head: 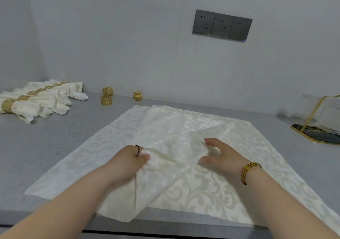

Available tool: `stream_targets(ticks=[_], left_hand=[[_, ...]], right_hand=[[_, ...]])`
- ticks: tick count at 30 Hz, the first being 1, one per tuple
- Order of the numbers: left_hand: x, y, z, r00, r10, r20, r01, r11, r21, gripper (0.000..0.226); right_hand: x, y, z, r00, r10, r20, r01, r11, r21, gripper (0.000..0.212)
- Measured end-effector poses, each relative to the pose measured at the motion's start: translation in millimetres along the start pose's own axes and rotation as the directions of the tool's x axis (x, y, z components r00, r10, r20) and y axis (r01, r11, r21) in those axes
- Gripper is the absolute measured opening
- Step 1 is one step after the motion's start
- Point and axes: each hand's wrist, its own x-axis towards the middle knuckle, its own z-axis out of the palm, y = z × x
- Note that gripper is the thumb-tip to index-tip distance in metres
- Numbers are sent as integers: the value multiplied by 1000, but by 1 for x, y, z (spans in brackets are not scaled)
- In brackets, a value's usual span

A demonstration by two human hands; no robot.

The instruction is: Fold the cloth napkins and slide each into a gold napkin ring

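While left hand (128, 160) grips napkin (110, 146), right hand (221, 156) pinches fold.

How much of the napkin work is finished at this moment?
Done: ringed napkins lie at the far left. In hand: left hand and right hand fold one spread napkin. Left: three loose rings wait unused by the wall.

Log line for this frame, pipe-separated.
step: folding napkin | left grip: holds fold | right grip: holds fold | rings: three loose, far | finished rolls: far left
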Motion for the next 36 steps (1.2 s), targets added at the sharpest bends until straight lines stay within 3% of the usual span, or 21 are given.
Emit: stream_targets(ticks=[5,6,10,14,20,23,27,28,30,32,36], left_hand=[[15,-10,-8,995,52,88,-60,995,86,23],[15,-12,-9,992,62,106,-71,995,76,22],[21,-19,-12,992,84,92,-91,992,83,23],[28,-29,-14,995,64,75,-71,993,95,19],[44,-42,-27,998,23,54,-27,997,77,15],[49,-42,-34,998,44,34,-45,998,39,21],[59,-41,-39,999,30,24,-30,999,19,24],[60,-40,-40,999,26,20,-26,1000,4,24],[63,-36,-42,1000,20,1,-20,999,-45,27],[64,-33,-45,999,-30,-28,25,986,-164,27],[62,-31,-53,987,-150,54,158,887,-433,19]], right_hand=[[31,4,5,995,-18,-95,-13,949,-314,66],[38,3,5,997,-25,-77,-2,944,-331,65],[65,-9,1,994,6,-106,-20,992,-127,48],[93,-11,1,996,16,-91,-47,937,-345,55],[134,-10,4,996,72,-45,-84,922,-379,62],[148,-8,-3,994,102,-32,-106,895,-434,48],[155,-9,-4,998,39,-51,-58,891,-451,5],[152,-11,-4,998,-2,-61,-26,884,-468,18],[147,-11,-4,993,-82,-86,39,908,-416,30],[132,-9,-6,986,-103,-130,68,967,-245,30],[91,5,-20,981,-99,-164,86,993,-84,29]])
